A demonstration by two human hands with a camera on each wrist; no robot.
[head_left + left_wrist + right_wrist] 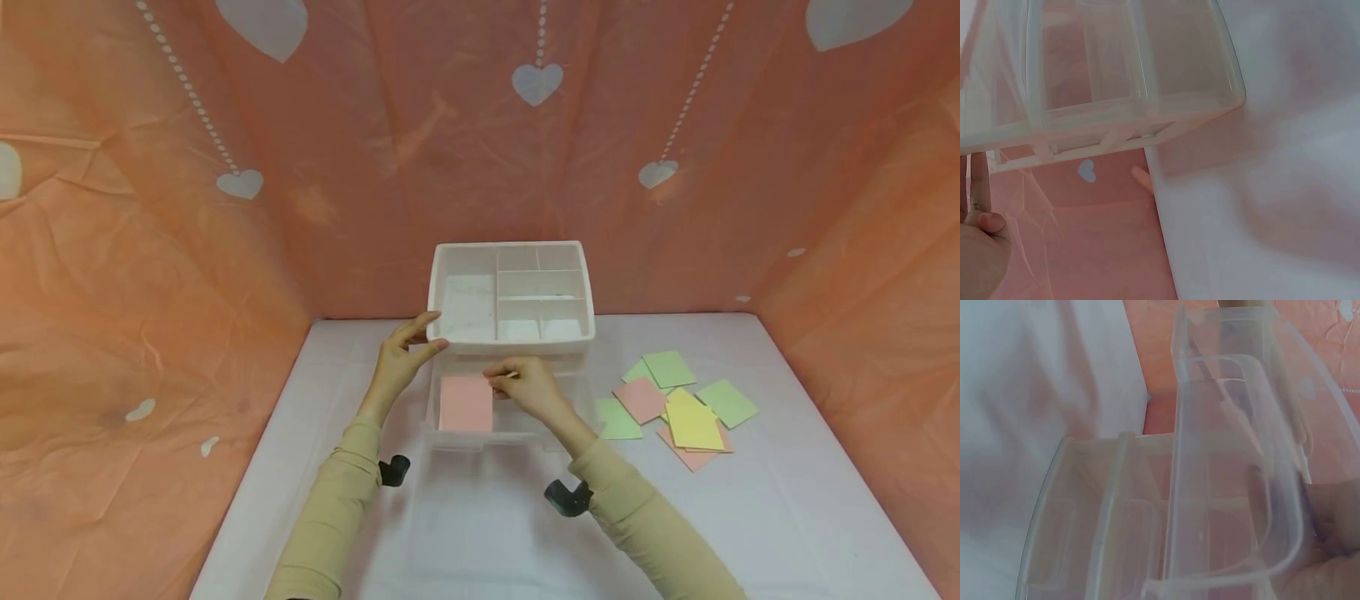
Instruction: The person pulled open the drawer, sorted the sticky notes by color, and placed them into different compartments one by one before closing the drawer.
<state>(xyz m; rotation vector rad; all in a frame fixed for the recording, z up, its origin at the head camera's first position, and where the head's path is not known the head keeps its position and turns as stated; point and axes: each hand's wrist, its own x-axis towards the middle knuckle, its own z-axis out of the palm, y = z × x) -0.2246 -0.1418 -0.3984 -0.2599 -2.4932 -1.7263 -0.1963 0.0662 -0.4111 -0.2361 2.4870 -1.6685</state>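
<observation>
A white plastic drawer organizer (pixel 512 343) stands at the back of the table, its top split into several compartments. From its front a clear drawer (pixel 525 435) is pulled out. My left hand (pixel 401 358) grips the organizer's front left corner, thumb on the front and fingers along the side. A square pink sticky note pad (pixel 466 404) is at the drawer's left part. With thumb and fingertips, my right hand (pixel 528 387) pinches its upper right edge. In the right wrist view the right hand (pixel 1329 550) shows beside the clear drawer (pixel 1235 575).
To the drawer's right lies a loose pile of sticky note pads: green (pixel 727 403), pink (pixel 641 400) and yellow (pixel 694 423), several overlapping. A white cloth covers the table (pixel 487 533). Orange sheeting with hearts (pixel 465 150) hangs behind and at both sides.
</observation>
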